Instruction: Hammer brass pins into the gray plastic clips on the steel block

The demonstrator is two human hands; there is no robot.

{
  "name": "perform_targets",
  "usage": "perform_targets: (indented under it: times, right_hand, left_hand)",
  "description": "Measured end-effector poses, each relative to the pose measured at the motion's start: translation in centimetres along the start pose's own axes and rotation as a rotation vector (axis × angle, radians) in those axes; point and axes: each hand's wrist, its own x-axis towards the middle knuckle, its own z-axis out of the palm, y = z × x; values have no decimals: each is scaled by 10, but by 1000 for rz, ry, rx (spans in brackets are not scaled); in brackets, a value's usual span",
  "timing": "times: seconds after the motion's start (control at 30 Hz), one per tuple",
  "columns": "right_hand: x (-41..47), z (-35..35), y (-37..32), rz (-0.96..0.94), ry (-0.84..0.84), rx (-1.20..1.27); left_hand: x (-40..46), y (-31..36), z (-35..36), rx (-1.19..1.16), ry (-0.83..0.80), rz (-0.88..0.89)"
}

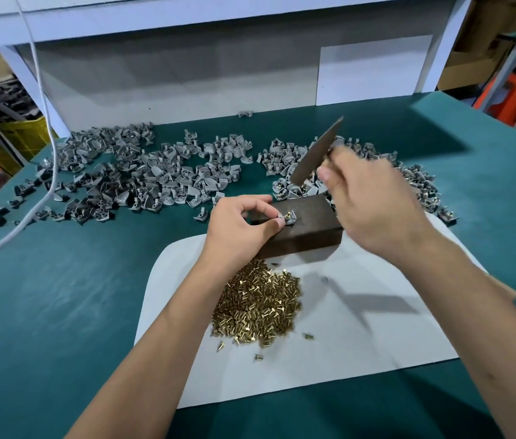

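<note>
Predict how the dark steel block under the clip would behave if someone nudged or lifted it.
The steel block looks solid and thick, so probably heavy for its size. Lying flat on the white sheet, it seems unlikely to tip or roll, and likely stays put under a nudge.

Green-topped workbench (60,312), white back panel (187,74), yellow crate (25,131), cardboard boxes (472,58)

bright overhead light | hard shadows on white sheet (377,327) | right hand (374,204) motion-blurred | edges seemingly bowed
</note>
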Motion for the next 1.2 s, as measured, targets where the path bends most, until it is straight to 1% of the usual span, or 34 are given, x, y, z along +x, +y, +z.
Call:
perform_targets:
  times: [0.07,0.1,0.13,0.17,0.23,0.27,0.3,0.4,0.43,0.47,0.5,0.57,0.6,0.63,0.7,0.77,0.8,0.83,0.87,0.9,0.93,1.03,1.07,1.1,1.13,1.2]
  right_hand:
    - [-2,7,-8,10,-182,-108]
    - [0,6,-9,-4,-227,-148]
    - [2,3,-9,-29,-221,-180]
    - [5,-1,-10,-57,-178,-194]
    - [5,-7,-10,-99,-7,-141]
    - [4,-7,-13,-94,44,-115]
    - [2,-5,-16,-80,29,-121]
    - [-1,4,-22,-25,-199,-227]
    - [2,2,-21,-34,-225,-252]
    - [6,-1,-21,-56,-218,-261]
    - [8,-4,-19,-76,-175,-258]
    - [8,-5,-17,-65,-33,-184]
    - [5,-4,-19,-45,-11,-152]
    - [1,1,-20,-30,-46,-154]
    - [-3,8,-22,-14,-185,-191]
    - [3,2,-18,-29,-214,-219]
    - [7,-2,-16,-38,-185,-224]
    - [8,-5,-14,-42,-109,-214]
    - [8,-6,-13,-31,-8,-161]
    - [6,-5,-14,-11,57,-109]
    - [3,-2,-15,0,51,-94]
    - [-2,8,-17,9,-185,-212]
    - [1,5,-15,-7,-213,-248]
    - [6,0,-14,-26,-205,-264]
    - [9,-5,-13,-32,-158,-267]
    - [8,-6,-14,-22,18,-169]
  left_hand:
    - [-1,1,0,-20,-5,-6]
    - [-1,2,0,-20,-6,-8]
    - [-2,3,0,-21,-6,-9]
    - [-1,2,0,-24,-4,-10]
    - [-1,2,0,-27,0,-19]
    - [-1,2,0,-24,3,-21]
    - [-1,2,0,-25,3,-20]
    - [0,2,1,-45,-12,-7]
    - [0,3,1,-49,-15,-8]
    - [-1,3,1,-55,-16,-13]
    - [-1,3,1,-57,-18,-21]
    - [0,1,1,-42,-8,-28]
    - [1,0,1,-40,-3,-26]
    - [1,0,0,-47,-4,-22]
    - [1,-1,0,-67,-13,-10]
    - [1,-1,0,-66,-15,-5]
    - [1,-2,0,-63,-14,-9]
    - [1,-2,1,-57,-13,-14]
    - [1,-2,1,-49,-9,-16]
    - [2,-3,0,-42,-5,-14]
    - [2,-3,0,-40,-4,-9]
    - [2,-3,1,-42,-4,-9]
    - [2,-2,1,-41,-5,-11]
    - [2,-3,1,-43,-5,-12]
    - [2,-3,1,-47,-11,-11]
    - [2,-3,0,-44,-9,-2]
